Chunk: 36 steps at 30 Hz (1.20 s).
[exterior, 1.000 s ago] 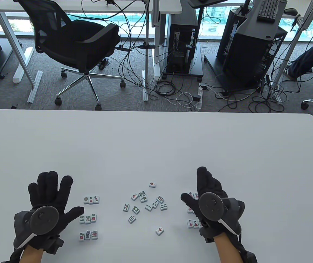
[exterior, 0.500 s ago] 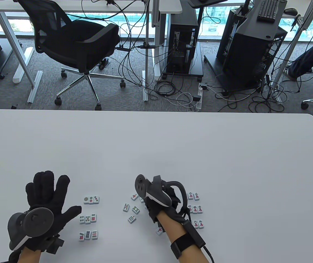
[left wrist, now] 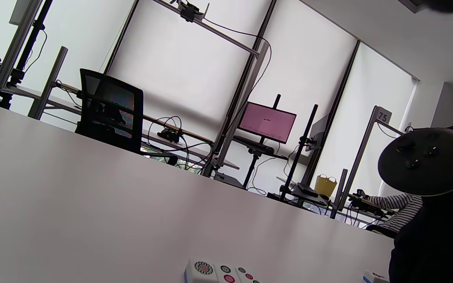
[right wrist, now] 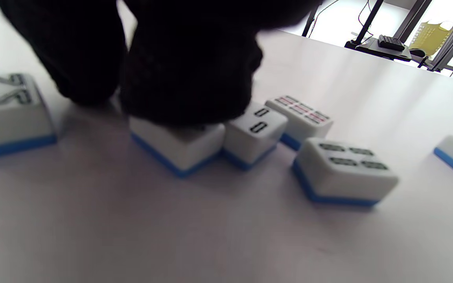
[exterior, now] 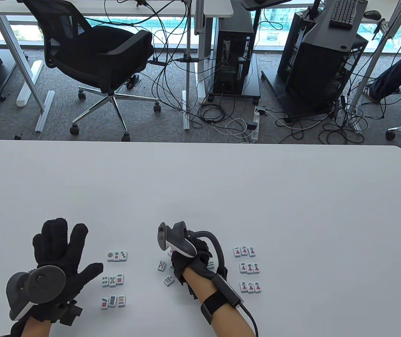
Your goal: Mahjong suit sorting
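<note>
Two suits stand sorted; your right hand [exterior: 189,261] is down on the loose bamboo tiles [exterior: 164,272] at the middle.

Dot tiles [exterior: 113,278] sit in three rows by your left hand [exterior: 60,252], which lies flat with fingers spread. Character tiles [exterior: 249,268] form three rows at right. Your right fingertips [right wrist: 187,78] press on one middle tile [right wrist: 177,147]; whether they grip it, you cannot tell. Neighbouring tiles crowd it, one touching.

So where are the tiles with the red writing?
In the table view, the red character tiles sit in a neat three-row block on the table's right side, just right of the right hand.
</note>
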### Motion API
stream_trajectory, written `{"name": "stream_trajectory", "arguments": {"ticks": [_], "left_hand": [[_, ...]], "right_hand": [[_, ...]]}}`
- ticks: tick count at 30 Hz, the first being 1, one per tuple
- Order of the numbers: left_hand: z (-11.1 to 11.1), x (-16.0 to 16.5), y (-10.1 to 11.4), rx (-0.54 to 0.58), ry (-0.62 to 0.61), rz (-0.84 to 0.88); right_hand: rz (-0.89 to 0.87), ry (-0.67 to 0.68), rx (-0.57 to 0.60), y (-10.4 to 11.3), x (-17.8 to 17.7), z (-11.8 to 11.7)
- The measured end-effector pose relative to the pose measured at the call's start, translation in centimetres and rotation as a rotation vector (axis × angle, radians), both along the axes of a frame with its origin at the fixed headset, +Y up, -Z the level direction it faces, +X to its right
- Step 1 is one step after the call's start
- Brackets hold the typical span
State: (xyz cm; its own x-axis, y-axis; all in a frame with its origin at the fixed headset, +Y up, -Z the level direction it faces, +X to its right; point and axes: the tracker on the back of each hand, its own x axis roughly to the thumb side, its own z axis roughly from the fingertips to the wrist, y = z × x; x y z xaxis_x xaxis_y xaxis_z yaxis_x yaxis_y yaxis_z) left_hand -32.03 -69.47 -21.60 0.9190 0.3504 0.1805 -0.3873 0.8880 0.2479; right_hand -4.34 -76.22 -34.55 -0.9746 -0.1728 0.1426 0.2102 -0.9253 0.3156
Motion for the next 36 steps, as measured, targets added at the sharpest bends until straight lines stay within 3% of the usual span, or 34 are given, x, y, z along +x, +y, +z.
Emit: {"name": "stream_trajectory", "arguments": {"ticks": [8, 11, 15, 19, 22, 28, 36], "left_hand": [[0.1, 0.1, 0.0, 0.023, -0.013, -0.002], [0.1, 0.0, 0.0, 0.028, -0.014, 0.013], [0.1, -0.1, 0.0, 0.027, -0.014, 0.022], [0.1, 0.1, -0.1, 0.02, -0.017, 0.004], [0.0, 0.3, -0.2, 0.011, -0.018, -0.011], [-0.3, 0.1, -0.7, -0.039, 0.0, -0.028], [-0.5, 0.0, -1.0, -0.062, 0.007, -0.034]], "right_hand": [[-0.149, -0.052, -0.062, 0.8, 1.5, -0.8], [-0.234, -0.035, 0.014, 3.1, 3.3, -1.0], [-0.296, 0.009, 0.214, 7.0, 7.9, -0.9], [-0.199, 0.181, 0.231, 8.4, 13.4, -1.0], [-0.106, 0.236, 0.233, 7.8, 17.4, -0.4], [-0.03, 0.184, 0.201, 4.0, 22.9, 0.6], [-0.065, 0.14, 0.195, 0.7, 23.8, 0.0]]}}
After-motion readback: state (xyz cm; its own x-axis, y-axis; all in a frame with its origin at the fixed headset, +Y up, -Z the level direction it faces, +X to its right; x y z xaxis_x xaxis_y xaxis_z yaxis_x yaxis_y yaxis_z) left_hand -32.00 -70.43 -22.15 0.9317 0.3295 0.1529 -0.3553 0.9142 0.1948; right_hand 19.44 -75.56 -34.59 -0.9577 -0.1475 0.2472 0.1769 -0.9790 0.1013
